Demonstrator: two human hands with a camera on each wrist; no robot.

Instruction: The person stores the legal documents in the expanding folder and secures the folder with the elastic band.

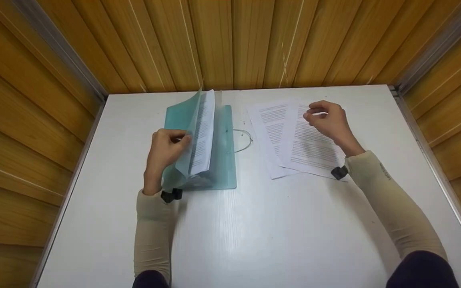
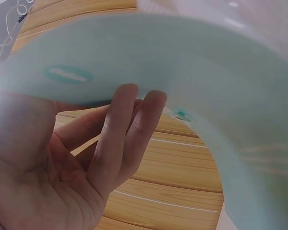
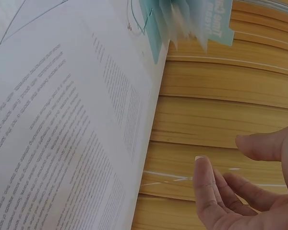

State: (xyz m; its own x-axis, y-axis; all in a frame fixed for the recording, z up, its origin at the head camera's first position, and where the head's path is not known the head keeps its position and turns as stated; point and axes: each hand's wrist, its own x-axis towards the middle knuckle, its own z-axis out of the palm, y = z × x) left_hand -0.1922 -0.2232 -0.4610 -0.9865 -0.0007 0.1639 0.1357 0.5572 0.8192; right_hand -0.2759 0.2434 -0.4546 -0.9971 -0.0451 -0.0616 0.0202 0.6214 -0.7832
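Observation:
A teal plastic folder (image 1: 225, 168) lies on the left half of the white table, its translucent cover lifted partway. My left hand (image 1: 167, 147) pinches the edge of that cover (image 2: 182, 57) between thumb and fingers; in the left wrist view the sheet bends over the fingertips. Printed pages (image 1: 203, 136) stand tilted inside the folder among clear sleeves. To the right lie loose printed sheets (image 1: 314, 144), overlapping each other. My right hand (image 1: 328, 120) hovers over their upper right, fingers loosely bent, thumb and fingertips apart with nothing between them, as the right wrist view shows.
A thin looped cord (image 1: 250, 140) comes out of the folder's right edge onto the white table (image 1: 230, 232). Wood-panelled walls (image 1: 250, 44) close off the back and both sides. Each wrist wears a small black camera.

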